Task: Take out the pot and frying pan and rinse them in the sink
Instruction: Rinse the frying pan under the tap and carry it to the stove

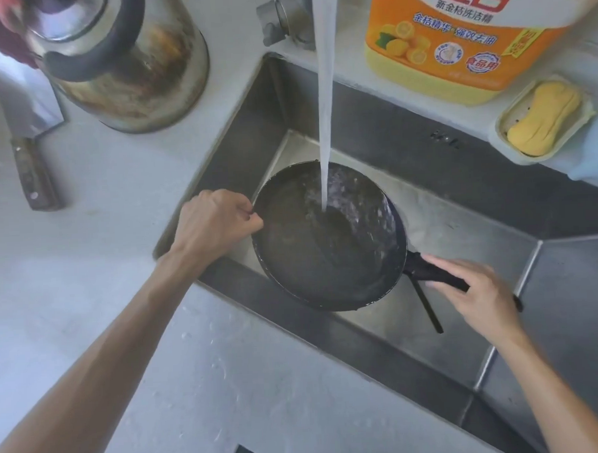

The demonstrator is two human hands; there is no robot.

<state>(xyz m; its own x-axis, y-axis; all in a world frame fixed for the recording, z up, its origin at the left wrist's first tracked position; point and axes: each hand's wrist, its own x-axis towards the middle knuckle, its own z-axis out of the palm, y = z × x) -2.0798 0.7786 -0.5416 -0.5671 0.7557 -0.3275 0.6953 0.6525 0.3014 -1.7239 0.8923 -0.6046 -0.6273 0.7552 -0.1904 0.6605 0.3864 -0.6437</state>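
Note:
A dark frying pan (pixel 312 253) is held over the steel sink (pixel 445 226), tilted a little. Water from the tap (pixel 287 19) pours straight into the pan and splashes on its far side. My left hand (pixel 217 221) pinches the pan's left rim with curled fingers. My right hand (pixel 478 293) grips the pan's black handle (pixel 429 272) at the right. A thin black rod hangs below the handle. The pot is not clearly in view; a stained metal kettle (pixel 126 59) stands on the counter at the upper left.
A cleaver (pixel 26 135) lies on the counter at the far left. A large orange detergent bottle (pixel 454 38) stands behind the sink, next to a yellow soap bar in a dish (pixel 543 119). Water drops speckle the white counter (pixel 228 366) in front.

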